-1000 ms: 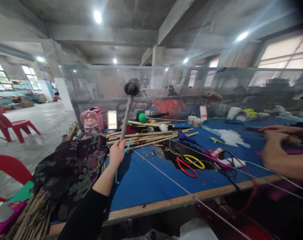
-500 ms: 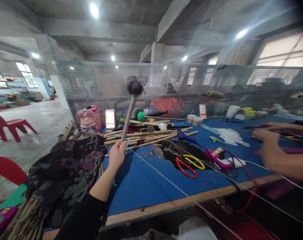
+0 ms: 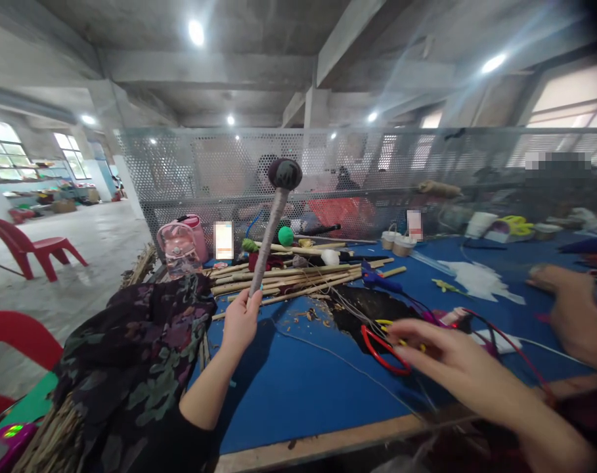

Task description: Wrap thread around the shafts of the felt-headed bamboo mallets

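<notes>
My left hand [image 3: 240, 322] is closed round the lower end of a stick wrapped in grey yarn [image 3: 271, 226]. It holds the stick upright above the blue table [image 3: 298, 387], the dark round head [image 3: 284, 174] on top. My right hand [image 3: 441, 351] comes in from the lower right, fingers stretched out and empty. Its fingertips hover just over the red-handled scissors [image 3: 377, 345] and a yellow-handled pair [image 3: 384, 323] that it partly hides. A thin white string [image 3: 347, 364] runs across the table below the stick.
Bamboo sticks [image 3: 298, 276] lie in a pile behind my left hand, with a green ball [image 3: 286, 235] and a pink bottle [image 3: 180, 246]. A floral cloth [image 3: 131, 348] covers the table's left end. Another person's hand [image 3: 574, 315] rests at the far right. A mesh fence [image 3: 204, 171] backs the table.
My right hand has come into view from the lower right and reached over the scissors. The stick in my left hand has shifted slightly right. The other person's hand has drawn back to the right.
</notes>
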Motion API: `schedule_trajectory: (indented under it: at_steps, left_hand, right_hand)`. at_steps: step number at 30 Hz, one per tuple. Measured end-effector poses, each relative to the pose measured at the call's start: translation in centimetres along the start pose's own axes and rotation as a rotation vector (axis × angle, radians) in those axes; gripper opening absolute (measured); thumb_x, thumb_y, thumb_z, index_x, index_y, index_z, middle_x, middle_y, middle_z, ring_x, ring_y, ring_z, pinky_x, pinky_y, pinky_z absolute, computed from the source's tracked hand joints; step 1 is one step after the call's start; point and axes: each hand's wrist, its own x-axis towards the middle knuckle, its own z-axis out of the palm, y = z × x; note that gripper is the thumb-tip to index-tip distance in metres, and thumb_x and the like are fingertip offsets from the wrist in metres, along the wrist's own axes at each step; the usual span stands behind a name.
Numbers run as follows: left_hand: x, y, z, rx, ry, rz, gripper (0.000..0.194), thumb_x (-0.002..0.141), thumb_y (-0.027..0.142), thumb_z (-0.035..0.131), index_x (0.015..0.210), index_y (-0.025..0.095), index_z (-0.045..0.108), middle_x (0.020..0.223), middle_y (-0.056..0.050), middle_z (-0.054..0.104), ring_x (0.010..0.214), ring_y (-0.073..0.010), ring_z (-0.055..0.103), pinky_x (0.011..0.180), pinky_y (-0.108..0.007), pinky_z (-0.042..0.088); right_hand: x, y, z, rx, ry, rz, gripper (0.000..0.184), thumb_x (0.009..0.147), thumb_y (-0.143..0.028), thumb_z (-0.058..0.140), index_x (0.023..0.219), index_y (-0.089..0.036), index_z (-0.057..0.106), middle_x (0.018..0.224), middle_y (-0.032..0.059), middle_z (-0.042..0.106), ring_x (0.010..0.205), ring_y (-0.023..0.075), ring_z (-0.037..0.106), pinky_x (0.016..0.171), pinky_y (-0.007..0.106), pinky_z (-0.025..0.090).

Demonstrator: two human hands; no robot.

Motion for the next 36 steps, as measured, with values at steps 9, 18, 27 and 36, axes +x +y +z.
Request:
schedule_trajectory:
  at_steps: [9,18,27,36]
  left_hand:
    - [0.0,0.2,0.0,0.025,-0.003,0.004,0.041,0.081,0.051,0.043,0.084,0.014,0.063,0.056,0.002,0.049,0.055,-0.0126,0.042,0.054,-0.022,0.032]
    - [0.6,-0.3,-0.1,0.003,0.01,-0.076,0.039,0.084,0.05,0.042,0.083,0.015,0.059,0.058,0.005,0.039,0.056,-0.0106,0.035,0.054,-0.021,0.029]
    - [0.7,-0.5,0.0,0.007,-0.012,-0.134,0.039,0.083,0.052,0.042,0.084,0.016,0.058,0.056,0.004,0.039,0.052,-0.011,0.034,0.05,-0.022,0.026]
    - [0.6,-0.4,-0.1,0.002,0.002,-0.107,0.038,0.084,0.051,0.042,0.083,0.016,0.058,0.058,0.004,0.044,0.055,-0.0113,0.037,0.053,-0.021,0.028]
  right_hand:
    - [25.3,-1.1,9.5,-0.372,0.006,0.098,0.036,0.082,-0.038,0.049,0.108,-0.016,0.058,0.094,0.0098,0.068,0.083,0.0198,0.063,0.07,0.027,0.046]
    - [31.8,0.6,13.9,-0.487,-0.052,0.121,0.027,0.072,-0.032,0.057,0.09,-0.015,0.067,0.091,0.0123,0.067,0.087,0.0245,0.062,0.071,0.028,0.044]
    - [30.2,5.1,8.8,-0.672,0.107,0.008,0.034,0.077,-0.026,0.053,0.108,-0.015,0.06,0.108,0.0149,0.056,0.096,0.0253,0.057,0.077,0.03,0.042]
    - [29.8,5.6,8.2,-0.642,0.001,-0.015,0.041,0.071,-0.019,0.059,0.112,-0.015,0.056,0.111,0.0129,0.056,0.099,0.0235,0.056,0.08,0.027,0.041]
